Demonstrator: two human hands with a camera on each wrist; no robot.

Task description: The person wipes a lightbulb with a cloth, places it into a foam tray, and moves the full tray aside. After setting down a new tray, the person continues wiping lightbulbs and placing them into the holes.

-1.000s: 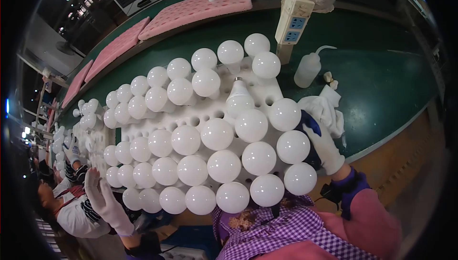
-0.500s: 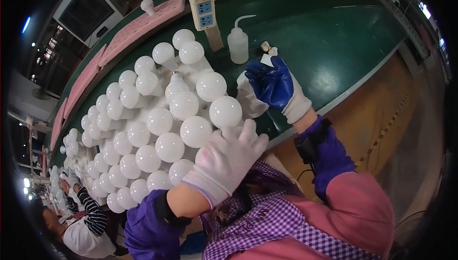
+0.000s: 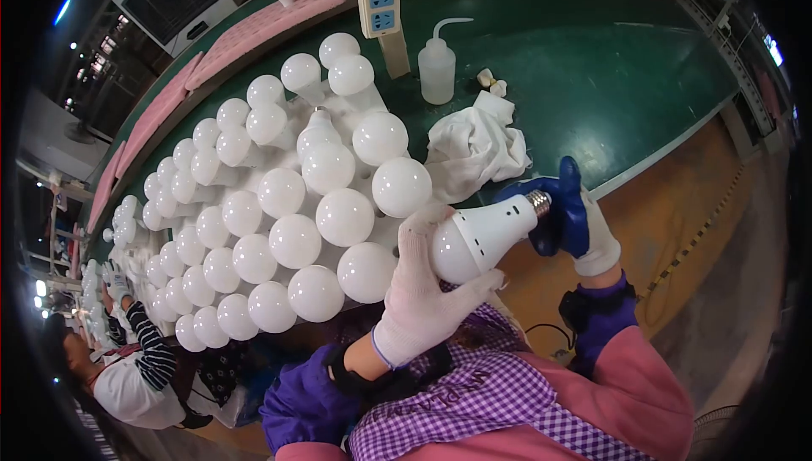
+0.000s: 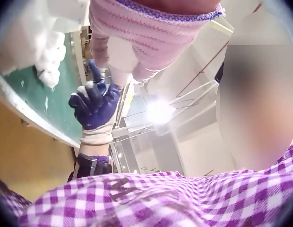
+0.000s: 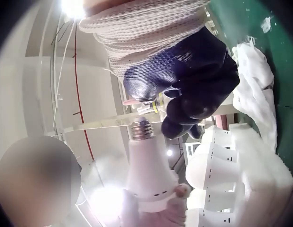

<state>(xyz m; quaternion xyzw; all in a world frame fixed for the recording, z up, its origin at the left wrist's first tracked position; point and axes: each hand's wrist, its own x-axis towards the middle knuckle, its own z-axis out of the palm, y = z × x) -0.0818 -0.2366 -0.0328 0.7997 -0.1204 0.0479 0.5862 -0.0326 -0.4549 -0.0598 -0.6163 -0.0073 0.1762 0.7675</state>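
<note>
My left hand (image 3: 427, 292), in a white glove, grips a white bulb (image 3: 486, 237) by its round globe, the metal screw base pointing up and right. My right hand (image 3: 575, 216), in a blue-coated glove, is beside the screw base with its fingers apart and loosely bent. In the right wrist view, a gap shows between the bulb's base (image 5: 142, 128) and the blue fingers (image 5: 184, 111). The left wrist view has the white glove (image 4: 141, 35) around the globe (image 4: 122, 54) and the blue hand (image 4: 96, 104) beyond it. Rows of bulbs (image 3: 344, 217) stand left of my hands.
A white cloth (image 3: 474, 146), a squeeze bottle (image 3: 437, 70) and small pale pieces (image 3: 492, 83) lie or stand on the green table (image 3: 609, 89). A socket post (image 3: 381, 4) rises behind. Pink foam (image 3: 254, 34) lies at the back; another person (image 3: 135, 376) works at the left.
My left hand has come from over the near bulbs and now holds one up at the right. My right hand has moved down and right, away from the cloth, to beside the bulb's base.
</note>
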